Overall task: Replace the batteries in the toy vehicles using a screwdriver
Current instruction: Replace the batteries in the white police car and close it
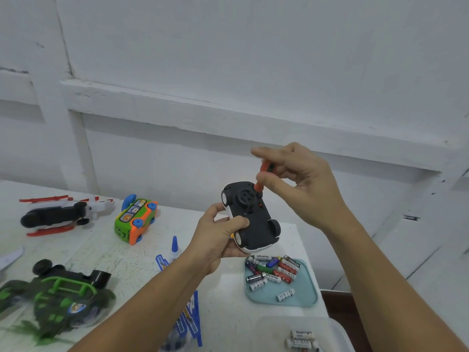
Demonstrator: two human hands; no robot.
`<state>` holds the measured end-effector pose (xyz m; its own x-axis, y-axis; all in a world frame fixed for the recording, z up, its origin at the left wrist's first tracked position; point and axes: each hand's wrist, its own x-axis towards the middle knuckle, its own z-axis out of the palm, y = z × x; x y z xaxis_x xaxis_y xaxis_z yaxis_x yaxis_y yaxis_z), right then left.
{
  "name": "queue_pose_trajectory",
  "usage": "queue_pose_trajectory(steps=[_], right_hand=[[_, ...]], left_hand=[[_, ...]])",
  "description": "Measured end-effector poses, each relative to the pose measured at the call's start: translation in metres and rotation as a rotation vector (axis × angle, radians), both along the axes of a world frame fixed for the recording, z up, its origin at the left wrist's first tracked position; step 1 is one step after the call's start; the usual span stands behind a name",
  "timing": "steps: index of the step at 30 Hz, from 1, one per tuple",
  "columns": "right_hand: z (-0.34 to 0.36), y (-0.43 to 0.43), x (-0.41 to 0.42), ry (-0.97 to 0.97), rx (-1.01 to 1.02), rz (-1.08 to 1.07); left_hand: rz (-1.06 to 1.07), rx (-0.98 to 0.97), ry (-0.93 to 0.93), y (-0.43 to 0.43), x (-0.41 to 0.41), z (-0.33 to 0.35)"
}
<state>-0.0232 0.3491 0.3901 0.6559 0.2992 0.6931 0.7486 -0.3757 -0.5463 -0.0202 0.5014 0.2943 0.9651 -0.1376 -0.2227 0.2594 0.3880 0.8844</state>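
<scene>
My left hand (218, 235) grips a small white toy car (251, 219) above the table, its black underside turned up toward me. My right hand (297, 184) pinches a small red-handled screwdriver (264, 174) between thumb and fingers. The tool stands nearly upright with its tip down on the far end of the car's underside. The tip itself is hidden by my thumb. A pale blue tray (304, 295) below the car holds several loose batteries (274, 270).
On the white table lie a red, black and white helicopter (61, 214), an orange and green bus (134, 219), a dark green vehicle (58, 298), a glue tube (174, 247), blue packaging (190, 318) and a clear box with batteries (302, 339). A wall stands close behind.
</scene>
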Motion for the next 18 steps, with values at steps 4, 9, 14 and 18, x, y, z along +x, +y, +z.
queue_pose_trajectory(steps=[4, 9, 14, 18], right_hand=[[-0.001, -0.001, -0.003, 0.087, 0.018, 0.05], [-0.003, -0.005, -0.004, 0.036, -0.028, 0.008], [-0.003, -0.009, -0.005, 0.123, 0.001, 0.085], [-0.002, -0.011, -0.006, 0.168, -0.051, 0.125]], left_hand=[[-0.014, 0.006, 0.005, -0.004, -0.004, 0.0], [-0.012, 0.01, -0.002, -0.008, -0.007, 0.003], [-0.009, -0.016, 0.016, -0.012, -0.011, 0.002], [-0.016, -0.025, 0.011, -0.016, -0.014, 0.001]])
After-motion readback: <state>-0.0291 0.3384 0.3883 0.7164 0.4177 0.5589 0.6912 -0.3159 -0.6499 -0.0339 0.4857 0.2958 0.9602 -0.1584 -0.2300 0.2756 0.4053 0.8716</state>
